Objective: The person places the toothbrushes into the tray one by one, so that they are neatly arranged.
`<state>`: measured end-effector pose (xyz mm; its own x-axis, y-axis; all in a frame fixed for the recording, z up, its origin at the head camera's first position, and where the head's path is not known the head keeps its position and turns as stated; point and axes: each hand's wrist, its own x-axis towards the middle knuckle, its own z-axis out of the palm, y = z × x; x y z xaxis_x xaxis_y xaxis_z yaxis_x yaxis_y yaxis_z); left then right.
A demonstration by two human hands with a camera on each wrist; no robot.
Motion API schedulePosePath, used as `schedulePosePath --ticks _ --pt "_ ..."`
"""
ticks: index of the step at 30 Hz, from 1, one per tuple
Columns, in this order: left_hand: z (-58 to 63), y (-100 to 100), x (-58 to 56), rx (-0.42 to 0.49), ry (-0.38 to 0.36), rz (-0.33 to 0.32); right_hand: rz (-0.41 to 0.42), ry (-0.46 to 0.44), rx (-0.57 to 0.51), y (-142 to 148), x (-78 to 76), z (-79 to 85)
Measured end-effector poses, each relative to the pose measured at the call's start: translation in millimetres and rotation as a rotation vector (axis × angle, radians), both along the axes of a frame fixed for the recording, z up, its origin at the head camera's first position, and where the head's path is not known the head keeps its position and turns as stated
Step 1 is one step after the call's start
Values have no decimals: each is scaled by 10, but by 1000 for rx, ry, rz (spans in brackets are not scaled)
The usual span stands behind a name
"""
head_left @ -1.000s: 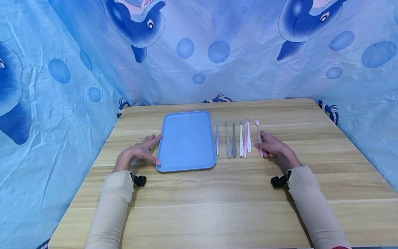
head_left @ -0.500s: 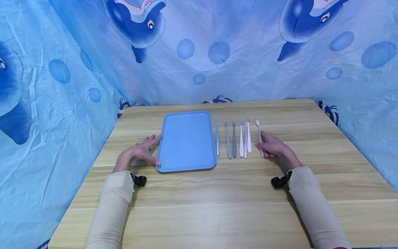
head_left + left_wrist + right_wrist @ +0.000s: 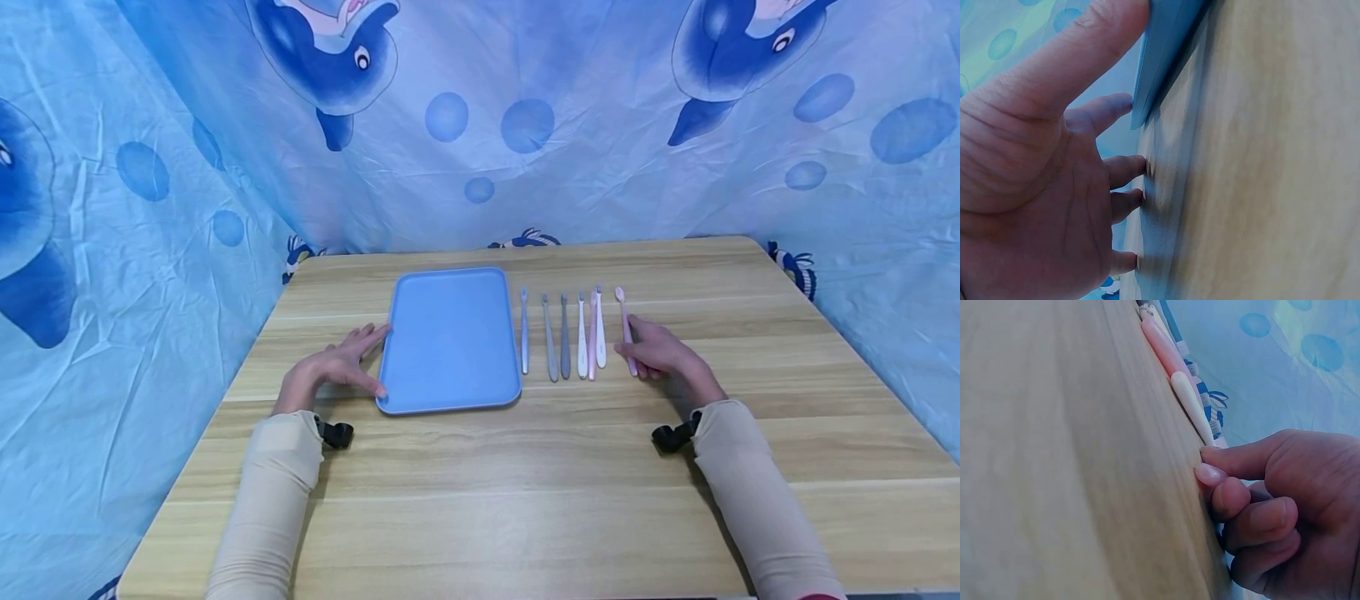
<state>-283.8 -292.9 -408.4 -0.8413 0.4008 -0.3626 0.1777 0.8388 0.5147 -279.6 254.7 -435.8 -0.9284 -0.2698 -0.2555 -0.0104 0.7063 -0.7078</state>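
My left hand (image 3: 341, 364) lies at the left side of a blue rectangular tray (image 3: 452, 342), thumb and fingers spread. In the left wrist view the thumb and index finger touch the tray's edge (image 3: 1169, 44), while the other fingertips rest on the table. With thumb and fingers my right hand (image 3: 658, 350) pinches the handle of a pink toothbrush (image 3: 623, 317), the rightmost one, which lies on the table. The right wrist view shows the rounded handle end (image 3: 1210, 474) between the thumb and curled fingers.
Left of the right hand, several toothbrushes lie side by side: a blue one (image 3: 524, 342), grey ones (image 3: 551, 350), white ones (image 3: 582, 346) and another pink one (image 3: 592, 354). The wooden table (image 3: 480, 500) meets a blue dolphin-print curtain (image 3: 585, 192) at the back.
The held pink toothbrush's handle end has shifted very slightly to the right. The left hand and the tray stay in place.
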Motion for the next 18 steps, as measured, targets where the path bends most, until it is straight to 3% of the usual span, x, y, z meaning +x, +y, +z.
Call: schedulePosePath --ticks 18 --pt "-24 -11 0 2 5 0 -25 -5 -54 3 14 3"
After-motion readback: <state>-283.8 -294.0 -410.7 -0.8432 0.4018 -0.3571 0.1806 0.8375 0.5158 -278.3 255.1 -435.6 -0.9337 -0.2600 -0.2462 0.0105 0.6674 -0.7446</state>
